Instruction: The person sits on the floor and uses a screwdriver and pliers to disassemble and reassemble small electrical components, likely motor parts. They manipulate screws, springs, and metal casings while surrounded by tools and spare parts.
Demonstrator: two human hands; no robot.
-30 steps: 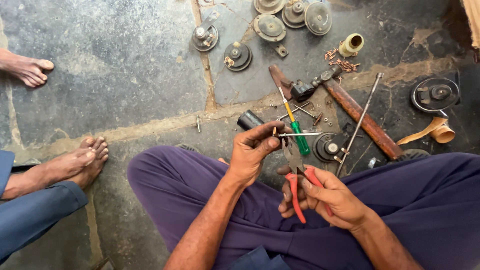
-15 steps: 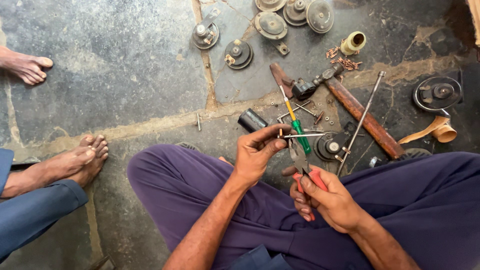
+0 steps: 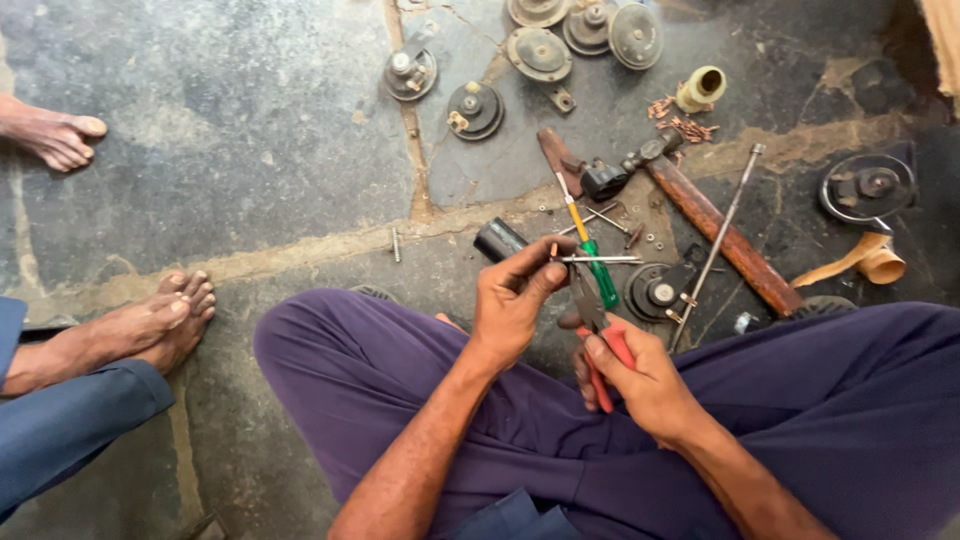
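Two hands, left fingers [image 3: 545, 272] pinching thin rod [image 3: 600, 259], right fingers [image 3: 597, 347] gripping pliers [image 3: 600, 335]

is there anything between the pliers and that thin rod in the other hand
Nothing visible. The red-handled pliers in the right hand sit just below the thin metal rod pinched by the left hand, with open space between them.

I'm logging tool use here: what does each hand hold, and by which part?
The right hand grips red-handled pliers by the handles. The left hand pinches one end of a thin metal rod.
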